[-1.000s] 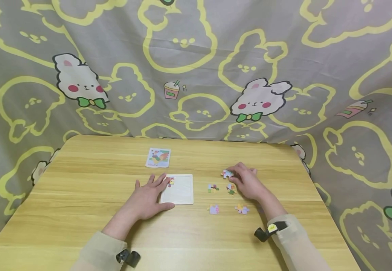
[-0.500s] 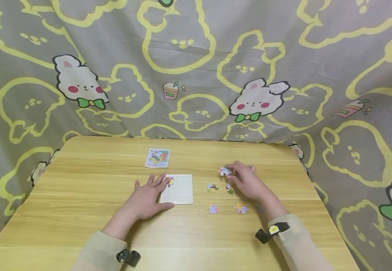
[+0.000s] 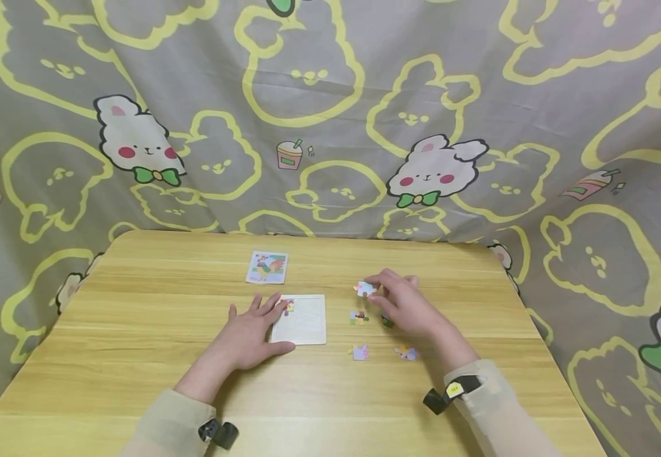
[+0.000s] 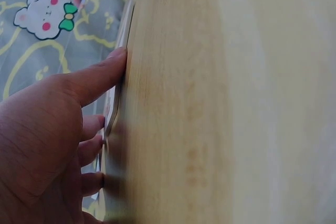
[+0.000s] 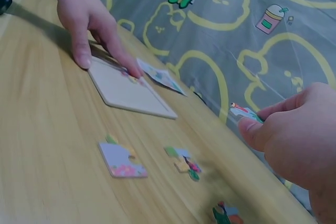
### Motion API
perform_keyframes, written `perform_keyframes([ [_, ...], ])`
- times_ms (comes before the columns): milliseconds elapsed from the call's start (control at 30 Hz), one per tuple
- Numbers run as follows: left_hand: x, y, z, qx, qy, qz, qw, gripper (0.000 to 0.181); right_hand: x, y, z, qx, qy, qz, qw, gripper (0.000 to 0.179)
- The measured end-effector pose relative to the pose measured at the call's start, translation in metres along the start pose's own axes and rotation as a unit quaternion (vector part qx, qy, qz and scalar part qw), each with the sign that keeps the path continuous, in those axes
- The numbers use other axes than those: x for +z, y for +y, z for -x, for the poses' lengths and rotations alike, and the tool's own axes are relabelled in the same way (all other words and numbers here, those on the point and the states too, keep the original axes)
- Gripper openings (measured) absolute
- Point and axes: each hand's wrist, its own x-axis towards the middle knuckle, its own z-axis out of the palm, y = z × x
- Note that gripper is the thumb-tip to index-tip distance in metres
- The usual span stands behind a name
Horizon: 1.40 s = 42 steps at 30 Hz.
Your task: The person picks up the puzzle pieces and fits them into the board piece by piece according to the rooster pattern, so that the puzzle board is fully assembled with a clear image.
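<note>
white tray (image 3: 308, 328) touches the loosely spread left hand (image 3: 250, 335); right hand (image 3: 409, 304) pinches a jigsaw piece (image 3: 365, 289).

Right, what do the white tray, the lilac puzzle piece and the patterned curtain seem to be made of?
White tray: perhaps coated board or thin wood; pale, matte, straight stiff edges.
Lilac puzzle piece: probably printed cardboard or thin wood; flat, with cleanly cut edges.
Patterned curtain: likely cloth, matte and printed; soft creases show.
</note>
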Motion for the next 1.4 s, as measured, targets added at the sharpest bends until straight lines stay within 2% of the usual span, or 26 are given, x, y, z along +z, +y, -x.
perform_keyframes([
  [400,0.002,-0.002,-0.001,-0.004,-0.002,0.0,1.0,0.095,0.016,-0.018,-0.017,-0.021,-0.014,-0.018,0.9995,0.04],
  [633,0.0,-0.001,-0.001,-0.005,-0.006,0.002,1.0,0.094,0.031,-0.023,-0.027,-0.03,-0.04,-0.011,0.9987,0.039],
  [1067,-0.001,-0.001,-0.002,-0.007,-0.008,-0.003,0.9999,0.094,0.066,-0.031,-0.049,-0.056,-0.067,0.022,0.996,0.038],
  [1400,0.001,-0.001,-0.002,-0.007,-0.009,0.001,0.9999,0.095,0.086,-0.039,-0.058,-0.059,-0.079,0.032,0.9946,0.039],
])
